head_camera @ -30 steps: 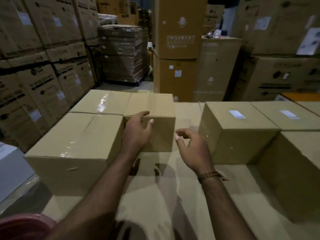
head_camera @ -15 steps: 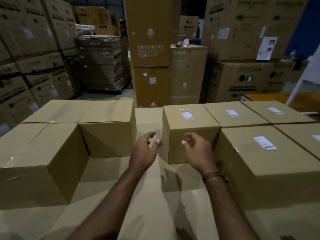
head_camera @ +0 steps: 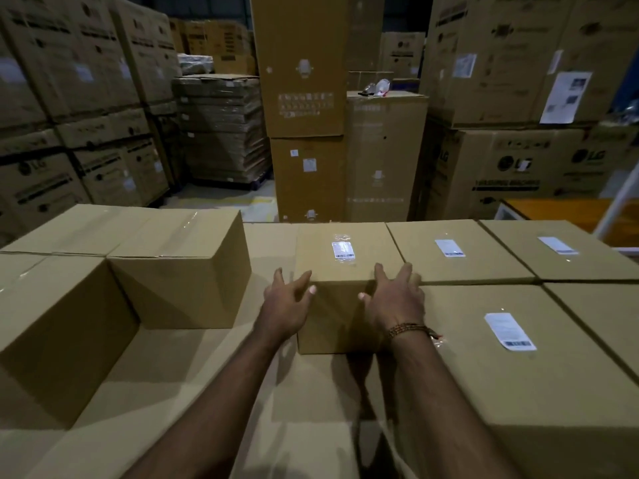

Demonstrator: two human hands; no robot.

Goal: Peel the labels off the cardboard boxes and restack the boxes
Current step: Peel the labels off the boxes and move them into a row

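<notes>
A labelled cardboard box [head_camera: 337,316] stands in the middle of a lower layer of boxes, with a white label [head_camera: 342,251] on its top. My left hand [head_camera: 287,304] is at its near left corner, fingers spread and thumb on the front face. My right hand [head_camera: 394,300] is at its near right top edge, fingers straight and spread over the rim. To the right stand more labelled boxes [head_camera: 456,250], one close by with a white label [head_camera: 510,331]. On the left stand unlabelled boxes [head_camera: 183,267].
The lower layer of boxes [head_camera: 193,385] forms the surface between the two groups. Tall stacks of printed cartons [head_camera: 518,167] and a wrapped pallet [head_camera: 221,129] ring the far side. An orange surface [head_camera: 553,209] lies at the far right.
The view has swung right from the unlabelled boxes. Both hands have moved forward and now reach the near corners of the middle labelled box, fingers spreading out.
</notes>
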